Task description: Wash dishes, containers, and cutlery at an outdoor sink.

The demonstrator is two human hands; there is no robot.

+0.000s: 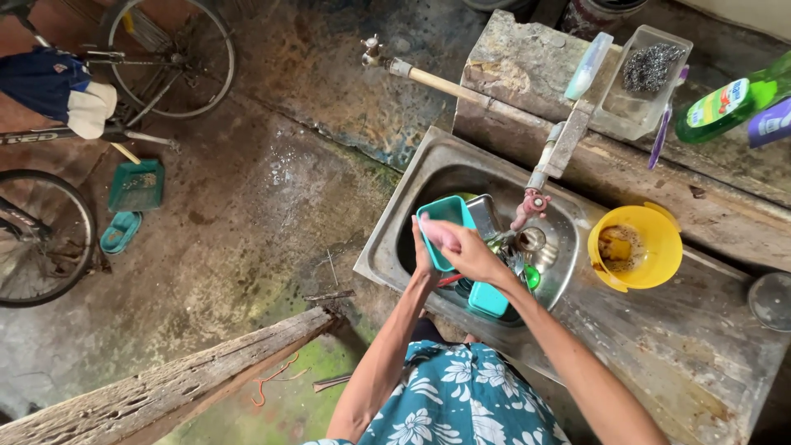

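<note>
Over the steel sink [387,247], the left hand [424,255] grips a teal container [445,216] from below; the right hand [465,247] fingers [441,235] press, closed, inside it.

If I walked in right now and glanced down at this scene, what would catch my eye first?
Probably the two hands over the metal sink: the left hand holds a teal container while the right hand rubs inside it. Next, the bright yellow bowl on the counter right of the sink, with a sponge in it. Bicycle wheels stand at far left on the stained floor.
</note>
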